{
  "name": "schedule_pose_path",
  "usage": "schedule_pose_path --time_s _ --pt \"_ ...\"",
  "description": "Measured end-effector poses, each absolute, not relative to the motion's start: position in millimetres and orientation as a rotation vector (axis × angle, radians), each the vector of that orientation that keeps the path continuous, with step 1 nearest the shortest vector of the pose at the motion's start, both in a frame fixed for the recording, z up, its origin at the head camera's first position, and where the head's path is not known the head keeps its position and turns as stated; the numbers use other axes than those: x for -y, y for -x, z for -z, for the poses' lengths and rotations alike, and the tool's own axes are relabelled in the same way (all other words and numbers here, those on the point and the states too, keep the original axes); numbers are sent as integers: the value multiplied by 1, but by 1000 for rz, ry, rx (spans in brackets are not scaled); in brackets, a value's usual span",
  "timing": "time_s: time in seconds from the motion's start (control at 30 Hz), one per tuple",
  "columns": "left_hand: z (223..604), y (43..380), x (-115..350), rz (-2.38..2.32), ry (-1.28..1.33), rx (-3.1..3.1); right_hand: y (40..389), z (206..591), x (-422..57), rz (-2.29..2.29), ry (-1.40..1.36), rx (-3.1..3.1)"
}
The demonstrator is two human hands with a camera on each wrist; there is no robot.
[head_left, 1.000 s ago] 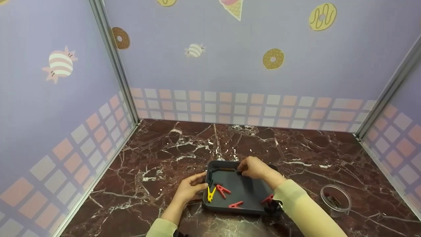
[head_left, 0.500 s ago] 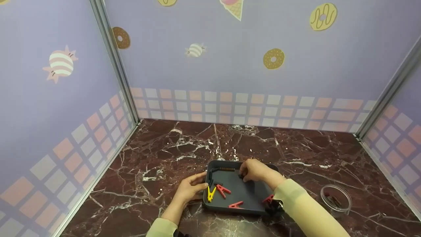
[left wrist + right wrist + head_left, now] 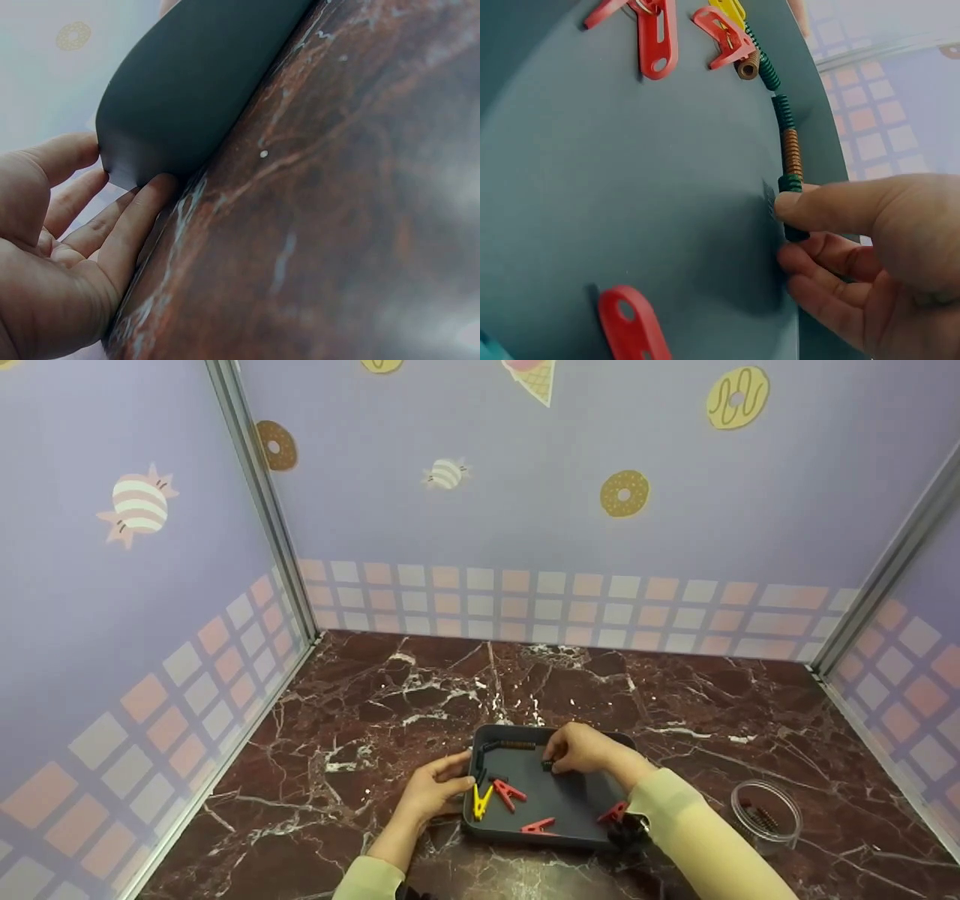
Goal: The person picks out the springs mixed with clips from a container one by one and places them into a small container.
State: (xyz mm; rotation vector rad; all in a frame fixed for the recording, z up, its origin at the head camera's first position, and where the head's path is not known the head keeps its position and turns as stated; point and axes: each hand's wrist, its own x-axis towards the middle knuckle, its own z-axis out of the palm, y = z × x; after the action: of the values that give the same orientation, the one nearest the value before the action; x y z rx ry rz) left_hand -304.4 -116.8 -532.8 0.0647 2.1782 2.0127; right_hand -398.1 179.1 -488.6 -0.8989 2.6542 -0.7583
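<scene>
- Since your right hand has drawn slightly back from the far wall of the tray over the last second, the dark green spring it carries now sits nearer you, with a strip of tray floor visible between it and the brown spring.
- Significance: the held piece may be judged not yet settled into the row of springs along the left and far walls; the row itself shows no plain change.
- Right hand: you reach in over the tray's right side, wrist higher than the fingertips. Thumb and fingertips pinch the spring, leaving both ends exposed; whether it touches the floor cannot be told.
- Left hand: your fingers, nearly straight, rest against the tray's outer left side, as they did a second ago; they pinch no loose piece.
- Surroundings: the yellow clip lies beside the left wall, a red clip just right of it; the clear tub stands outside the tray, to your right.
</scene>
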Motion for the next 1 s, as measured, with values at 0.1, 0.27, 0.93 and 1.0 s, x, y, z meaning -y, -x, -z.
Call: schedule_pose_path --time_s 0.1,0.27,0.93,1.0 --pt "533 304 117 -2006 -67 -2194 399 489 -180 789 897 -2638" --pt "533 305 116 -2016 -67 -2182 400 489 -184 863 919 -2587" --pt "534 305 116 -2027 -71 -2160 393 472 -201 1047 904 -2554" --pt "534 305 116 -2023 -70 -2167 391 468 -204 1077 891 -2554"
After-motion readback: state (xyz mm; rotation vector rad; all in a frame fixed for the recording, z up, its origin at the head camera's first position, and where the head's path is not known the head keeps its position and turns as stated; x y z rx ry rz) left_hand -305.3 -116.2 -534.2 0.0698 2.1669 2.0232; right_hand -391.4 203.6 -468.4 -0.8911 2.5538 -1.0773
